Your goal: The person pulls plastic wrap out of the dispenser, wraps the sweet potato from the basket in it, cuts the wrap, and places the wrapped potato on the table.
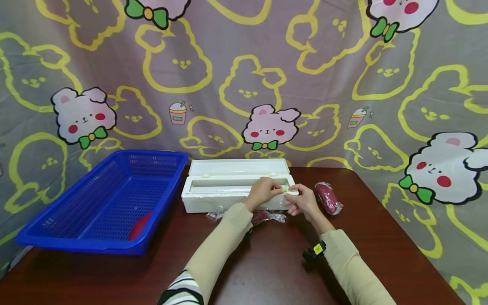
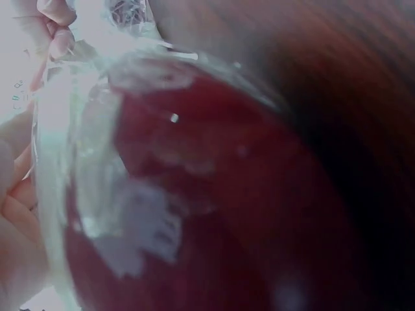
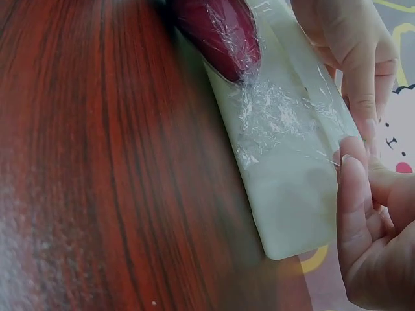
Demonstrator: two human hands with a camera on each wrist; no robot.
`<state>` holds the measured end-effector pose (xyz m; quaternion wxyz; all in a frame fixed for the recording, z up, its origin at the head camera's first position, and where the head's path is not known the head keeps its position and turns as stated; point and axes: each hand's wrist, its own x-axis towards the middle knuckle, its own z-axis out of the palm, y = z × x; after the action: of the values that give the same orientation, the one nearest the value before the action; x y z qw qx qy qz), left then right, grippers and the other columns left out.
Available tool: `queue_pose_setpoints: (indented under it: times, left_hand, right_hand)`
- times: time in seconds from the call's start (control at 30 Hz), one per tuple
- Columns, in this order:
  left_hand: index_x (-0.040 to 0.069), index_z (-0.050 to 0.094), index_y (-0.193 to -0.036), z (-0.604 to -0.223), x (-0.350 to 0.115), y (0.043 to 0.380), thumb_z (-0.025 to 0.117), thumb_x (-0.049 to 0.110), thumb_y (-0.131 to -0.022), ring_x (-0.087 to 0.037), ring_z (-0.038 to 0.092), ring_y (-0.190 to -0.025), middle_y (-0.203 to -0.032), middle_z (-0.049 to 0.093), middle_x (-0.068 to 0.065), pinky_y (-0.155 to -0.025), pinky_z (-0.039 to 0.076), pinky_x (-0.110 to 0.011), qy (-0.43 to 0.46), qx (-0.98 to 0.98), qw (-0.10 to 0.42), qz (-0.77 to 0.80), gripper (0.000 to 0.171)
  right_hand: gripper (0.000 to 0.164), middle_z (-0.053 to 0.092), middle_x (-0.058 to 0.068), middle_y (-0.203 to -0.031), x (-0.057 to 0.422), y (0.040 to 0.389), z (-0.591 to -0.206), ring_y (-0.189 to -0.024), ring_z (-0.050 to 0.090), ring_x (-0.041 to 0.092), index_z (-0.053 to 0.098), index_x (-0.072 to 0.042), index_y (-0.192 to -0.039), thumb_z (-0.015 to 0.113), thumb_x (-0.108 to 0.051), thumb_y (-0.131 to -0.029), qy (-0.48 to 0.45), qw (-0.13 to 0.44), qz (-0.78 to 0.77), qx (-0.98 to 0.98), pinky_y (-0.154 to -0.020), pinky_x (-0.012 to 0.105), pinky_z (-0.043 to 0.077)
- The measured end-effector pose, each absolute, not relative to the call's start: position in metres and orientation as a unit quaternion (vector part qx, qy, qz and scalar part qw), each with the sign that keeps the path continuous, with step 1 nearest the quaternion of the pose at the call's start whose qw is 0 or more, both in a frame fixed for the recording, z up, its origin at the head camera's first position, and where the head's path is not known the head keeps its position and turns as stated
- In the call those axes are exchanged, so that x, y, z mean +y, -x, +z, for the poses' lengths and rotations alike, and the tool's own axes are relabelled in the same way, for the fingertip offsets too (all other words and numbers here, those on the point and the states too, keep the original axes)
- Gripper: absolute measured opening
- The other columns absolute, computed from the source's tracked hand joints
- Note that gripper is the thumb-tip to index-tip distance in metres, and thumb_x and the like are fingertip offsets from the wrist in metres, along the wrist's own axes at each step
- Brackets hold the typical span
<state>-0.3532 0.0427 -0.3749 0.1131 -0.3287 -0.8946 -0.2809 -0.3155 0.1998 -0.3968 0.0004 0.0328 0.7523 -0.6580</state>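
At the right end of a white cling film dispenser point(image 1: 213, 205), my left hand point(image 1: 262, 192) and right hand point(image 1: 306, 201) meet with their fingertips close together. Thin clear cling film point(image 3: 285, 116) hangs over the dispenser's front, and both hands pinch at its edge. A small green piece point(image 1: 285, 190) shows between the fingertips. In front of the dispenser lies an oblong dark-red item point(image 3: 224, 35), partly covered by film and half hidden by my left arm in the head view. It fills much of the left wrist view, blurred.
Behind the box its white lid point(image 1: 240, 167) stands raised. A blue plastic basket point(image 1: 85, 245) stands at left, holding a red item point(image 1: 140, 225). Right of the dispenser lies a film-wrapped dark-red item point(image 1: 326, 197). A patterned cloth point(image 1: 320, 140) hangs behind the brown table point(image 1: 267, 271).
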Motion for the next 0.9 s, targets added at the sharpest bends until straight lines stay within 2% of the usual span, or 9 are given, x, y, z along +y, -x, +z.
queue_pose_setpoints:
  times: [0.27, 0.5, 0.7, 0.8, 0.9]
  left_hand:
    - [0.009, 0.072, -0.081, -0.376, 0.037, 0.349, 0.065, 0.021, -0.081, -0.007, 0.053, -0.061, -0.071, 0.065, 0.002, -0.056, 0.038, -0.015, 0.350, -0.882, 0.135, -0.286, 0.014]
    - [0.009, 0.071, -0.077, -0.389, 0.025, 0.367, 0.063, 0.028, -0.083, -0.004, 0.055, -0.063, -0.070, 0.064, 0.005, -0.061, 0.043, -0.017, 0.403, -0.841, 0.134, -0.335, 0.021]
    - [0.002, 0.069, -0.078, -0.379, 0.009, 0.356, 0.066, 0.014, -0.080, -0.013, 0.057, -0.068, -0.074, 0.064, -0.004, -0.063, 0.045, -0.021, 0.400, -0.841, 0.137, -0.337, 0.013]
    - [0.002, 0.069, -0.080, -0.378, -0.001, 0.354, 0.065, 0.014, -0.081, -0.014, 0.057, -0.069, -0.076, 0.063, -0.005, -0.064, 0.044, -0.019, 0.395, -0.851, 0.134, -0.319, 0.012]
    - [0.002, 0.069, -0.079, -0.379, -0.021, 0.356, 0.066, 0.012, -0.079, -0.015, 0.057, -0.069, -0.075, 0.062, -0.005, -0.065, 0.045, -0.019, 0.391, -0.852, 0.153, -0.313, 0.010]
  right_hand:
    - [0.026, 0.061, 0.013, -0.060, 0.199, 0.315, -0.400, -0.036, 0.054, 0.017, 0.046, 0.001, -0.106, 0.060, -0.004, -0.084, -0.025, -0.002, -0.661, 0.750, -0.034, 0.027, 0.044]
    - [0.027, 0.062, 0.014, -0.061, 0.199, 0.313, -0.399, -0.036, 0.055, 0.017, 0.046, 0.002, -0.105, 0.061, -0.005, -0.084, -0.022, -0.003, -0.657, 0.753, -0.034, 0.028, 0.045]
    - [0.027, 0.061, 0.011, -0.059, 0.201, 0.313, -0.397, -0.036, 0.054, 0.016, 0.046, 0.001, -0.105, 0.061, -0.006, -0.084, -0.027, -0.014, -0.655, 0.755, -0.034, 0.028, 0.045]
    - [0.028, 0.061, 0.011, -0.060, 0.202, 0.313, -0.398, -0.037, 0.055, 0.017, 0.046, 0.000, -0.106, 0.062, -0.007, -0.084, -0.025, -0.004, -0.654, 0.756, -0.035, 0.029, 0.045]
    - [0.028, 0.061, 0.010, -0.059, 0.206, 0.312, -0.398, -0.036, 0.055, 0.017, 0.046, 0.001, -0.106, 0.062, -0.006, -0.083, -0.028, -0.014, -0.654, 0.756, -0.035, 0.028, 0.045]
